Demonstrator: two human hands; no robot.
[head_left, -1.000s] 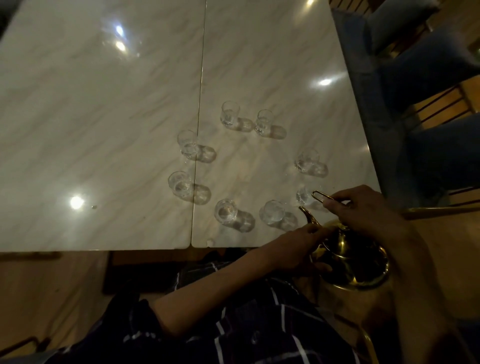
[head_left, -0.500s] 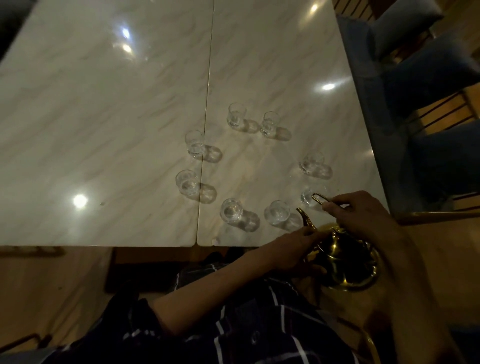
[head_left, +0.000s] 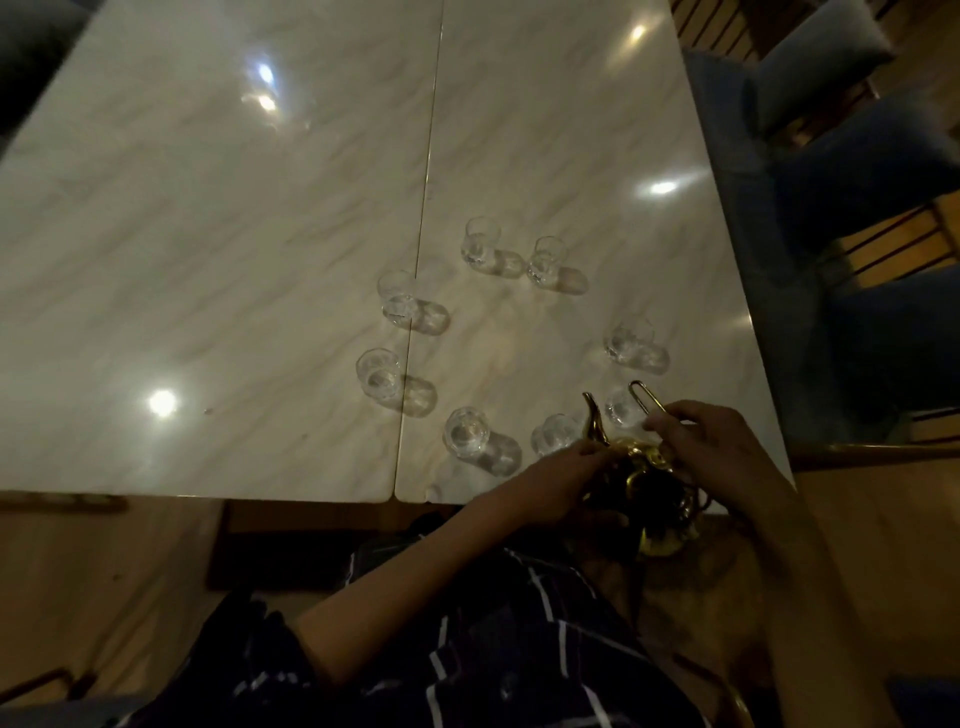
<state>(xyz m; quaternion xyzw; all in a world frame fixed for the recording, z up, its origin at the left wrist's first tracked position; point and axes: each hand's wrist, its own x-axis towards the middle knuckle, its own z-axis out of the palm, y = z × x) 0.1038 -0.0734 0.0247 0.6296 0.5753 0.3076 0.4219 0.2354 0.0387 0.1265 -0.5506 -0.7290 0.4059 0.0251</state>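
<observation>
Gold teapot (head_left: 649, 465): shiny, curved spout, thin wire loop on top. We hold it at the marble table's (head_left: 260, 260) near right edge. Our right hand (head_left: 711, 447) pinches the loop and our left hand (head_left: 550, 480) cups its side, with small glasses (head_left: 465, 431) just beside it.

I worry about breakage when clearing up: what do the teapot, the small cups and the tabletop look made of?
The teapot: polished metal, gold-coloured, with mirror-like glints; maybe brass or plating. The cups: clear glass, see-through with bright highlights. The tabletop: glossy marble or marble-look slab, pale with grey veins, reflecting lamps.
</observation>
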